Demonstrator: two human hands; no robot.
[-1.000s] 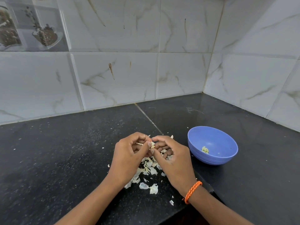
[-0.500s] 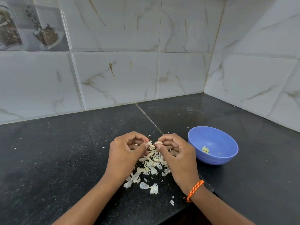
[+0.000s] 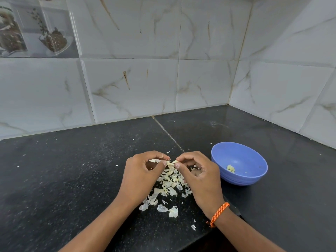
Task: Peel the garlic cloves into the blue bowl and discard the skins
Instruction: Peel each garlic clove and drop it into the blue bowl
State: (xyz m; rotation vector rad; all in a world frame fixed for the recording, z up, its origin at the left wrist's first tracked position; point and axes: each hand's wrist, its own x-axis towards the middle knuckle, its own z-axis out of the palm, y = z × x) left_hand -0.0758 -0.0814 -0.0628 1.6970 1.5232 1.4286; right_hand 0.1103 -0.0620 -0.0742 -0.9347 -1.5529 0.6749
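Left hand (image 3: pixel 140 177) and right hand (image 3: pixel 201 176) each pinch the garlic clove (image 3: pixel 174 162) between them, above the skins (image 3: pixel 169 186); the skin should tear in short pulls; blue bowl (image 3: pixel 254 157) lies just right of the right hand.

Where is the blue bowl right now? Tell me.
In the head view the blue bowl sits on the black countertop just right of the right hand, toward the tiled corner, with a few peeled garlic cloves inside.
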